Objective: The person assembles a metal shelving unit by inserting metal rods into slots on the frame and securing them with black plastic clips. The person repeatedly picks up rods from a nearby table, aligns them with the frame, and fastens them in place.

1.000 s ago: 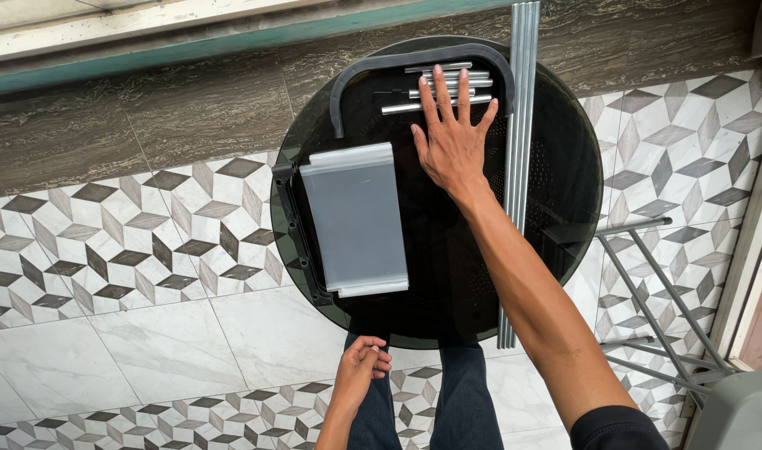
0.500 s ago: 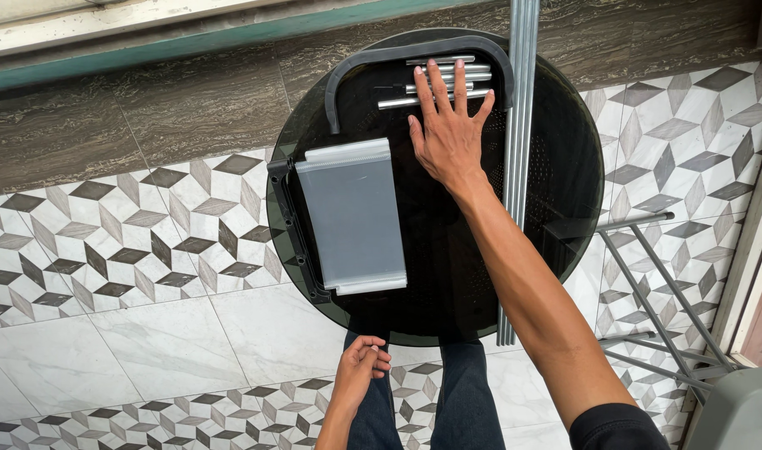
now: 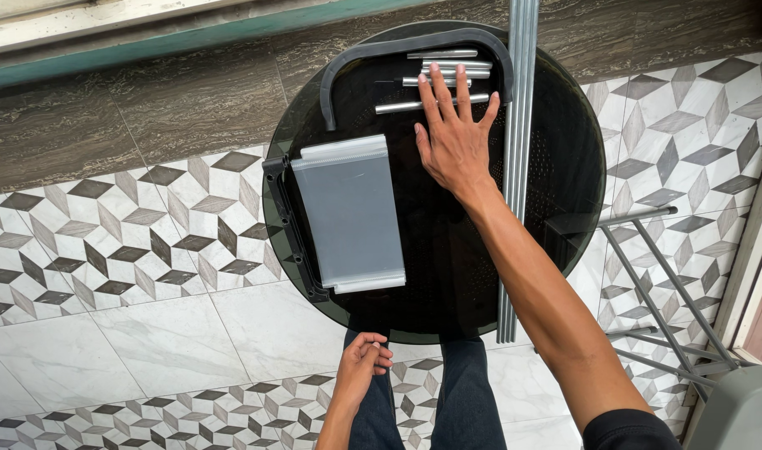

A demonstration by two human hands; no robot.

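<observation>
Reaching out flat and wide, the right hand (image 3: 454,143) touched short metal rods (image 3: 435,82) lying sideways; the curled, empty left hand (image 3: 363,363) hung far back.

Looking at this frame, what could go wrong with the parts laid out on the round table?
1. The short silver metal rods lie loose under the right hand's fingertips; a nudge could roll them across the round dark glass tabletop.
2. The long silver metal rails overhang the table's near edge and might tip or slide off.
3. The grey rectangular plastic panel lies near the left rim and could slip.
</observation>
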